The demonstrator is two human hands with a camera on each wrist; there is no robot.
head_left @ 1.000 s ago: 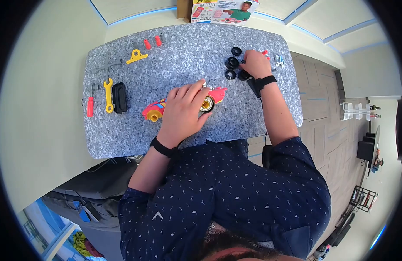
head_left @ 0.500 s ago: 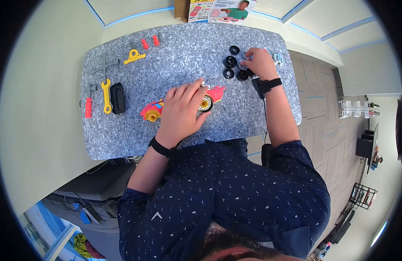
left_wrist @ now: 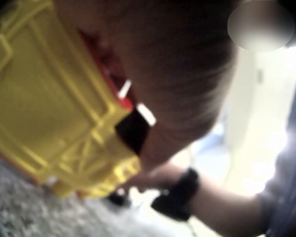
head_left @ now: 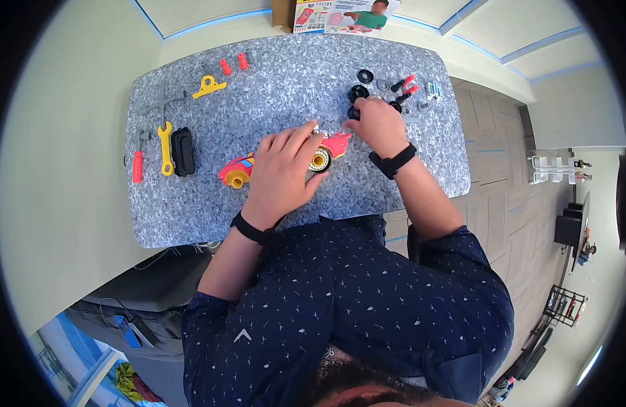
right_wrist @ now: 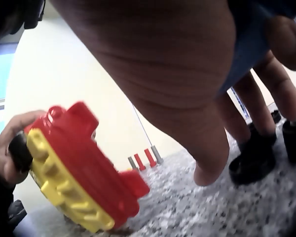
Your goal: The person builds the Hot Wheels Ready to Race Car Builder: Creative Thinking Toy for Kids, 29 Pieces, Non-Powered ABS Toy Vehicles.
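Observation:
In the head view my left hand (head_left: 280, 166) grips a red and yellow toy car (head_left: 335, 145) from above, thumb by its rear wheel (head_left: 320, 161). That wheel has a black tire; the front yellow hub (head_left: 236, 180) is bare. The left wrist view shows the car's yellow underside (left_wrist: 49, 98) tipped up, part of it behind the hand. My right hand (head_left: 381, 125) reaches down over the black toy tires (head_left: 358, 93). In the right wrist view its fingertips are right at one tire (right_wrist: 254, 165), and the thumb (right_wrist: 209, 168) stands apart from it.
Red-tipped black pieces (head_left: 404, 89) and small grey parts lie beyond the right hand. To the left are a yellow wrench (head_left: 165, 149), a black tray (head_left: 183, 152), a red screwdriver (head_left: 137, 167) and a grey cross wrench (head_left: 165, 104). A yellow part (head_left: 208, 87) and red pegs (head_left: 225, 67) lie farther back.
My right hand has moved left and nearer from the far parts to the near tires, uncovering the red-tipped pieces. My left hand keeps its grip on the car.

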